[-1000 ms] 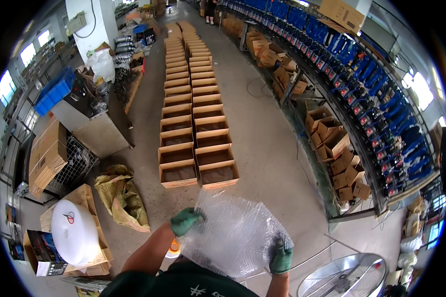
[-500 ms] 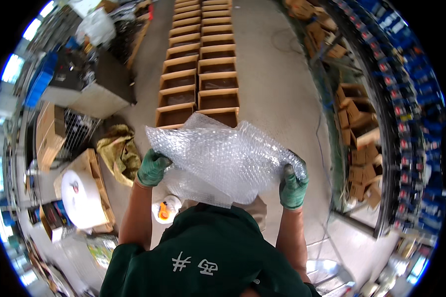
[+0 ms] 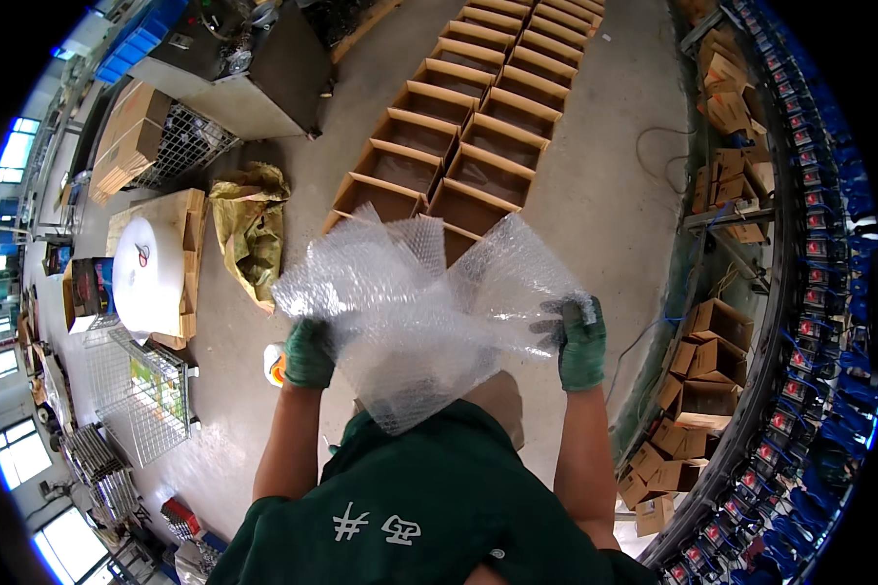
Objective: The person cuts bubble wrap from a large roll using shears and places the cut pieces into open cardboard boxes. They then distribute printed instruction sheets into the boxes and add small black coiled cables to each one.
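The left grip point(image 3: 310, 355) is curled around the left side of the bubble wrap point(image 3: 410, 327), while the right grip point(image 3: 582, 349), partly spread, holds its opposite side

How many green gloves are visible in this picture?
2: one green glove on the left hand, another on the right hand, at opposite sides of the bubble wrap. Others may be hidden.

Bright overall. Windows point(image 3: 73, 546) from 8 to 10 o'clock blown white. Hard glints on bubble wrap point(image 3: 400, 327), centre. Fisheye bows rack point(image 3: 782, 283) at 3 o'clock; outer rim soft, corners black.
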The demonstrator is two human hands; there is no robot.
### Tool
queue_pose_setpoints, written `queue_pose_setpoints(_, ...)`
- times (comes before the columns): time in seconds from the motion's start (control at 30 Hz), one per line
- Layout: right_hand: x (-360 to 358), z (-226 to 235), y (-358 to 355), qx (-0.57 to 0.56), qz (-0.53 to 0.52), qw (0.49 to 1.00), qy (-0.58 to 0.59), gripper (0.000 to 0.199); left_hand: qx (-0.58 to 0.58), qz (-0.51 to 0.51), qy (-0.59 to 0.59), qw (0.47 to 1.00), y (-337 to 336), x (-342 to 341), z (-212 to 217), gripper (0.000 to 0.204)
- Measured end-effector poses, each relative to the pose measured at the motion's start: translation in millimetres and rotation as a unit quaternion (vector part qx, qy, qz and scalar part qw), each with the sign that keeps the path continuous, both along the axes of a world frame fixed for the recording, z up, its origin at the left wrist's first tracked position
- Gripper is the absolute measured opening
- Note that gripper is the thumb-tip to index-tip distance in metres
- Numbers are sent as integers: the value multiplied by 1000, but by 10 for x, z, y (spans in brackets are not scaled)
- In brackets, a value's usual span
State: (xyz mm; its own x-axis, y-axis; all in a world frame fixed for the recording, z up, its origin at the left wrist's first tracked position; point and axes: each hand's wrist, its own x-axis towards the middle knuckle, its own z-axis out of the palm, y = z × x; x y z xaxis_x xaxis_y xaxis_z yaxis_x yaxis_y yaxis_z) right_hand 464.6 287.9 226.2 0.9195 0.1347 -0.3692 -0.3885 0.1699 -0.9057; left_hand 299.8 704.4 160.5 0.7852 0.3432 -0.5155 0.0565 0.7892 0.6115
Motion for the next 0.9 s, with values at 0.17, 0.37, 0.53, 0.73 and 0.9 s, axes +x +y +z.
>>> queue_pose_setpoints(0.17,201,-546,149,-100,-23,995,-6,21,-49,164,88,981,180,386,-526,24)
queue_pose_setpoints(0.37,1016,-578,62,-31,-150,986,-61,25,69,451,226,860,899,171,-898,18)
queue_pose_setpoints(0.53,2348,-539,16,-203,127,954,-181,23,244,408,288,831,1150,-513,-796,15)
queue_pose_setpoints(0.73,3790,-1315,1576,-156,451,849,-227,31,392,248,361,809,498,-107,-662,16)
queue_pose_setpoints(0.9,4173,-2678,3150,-150,536,786,-270,36,460,-106,286,834,418,856,-1030,17)
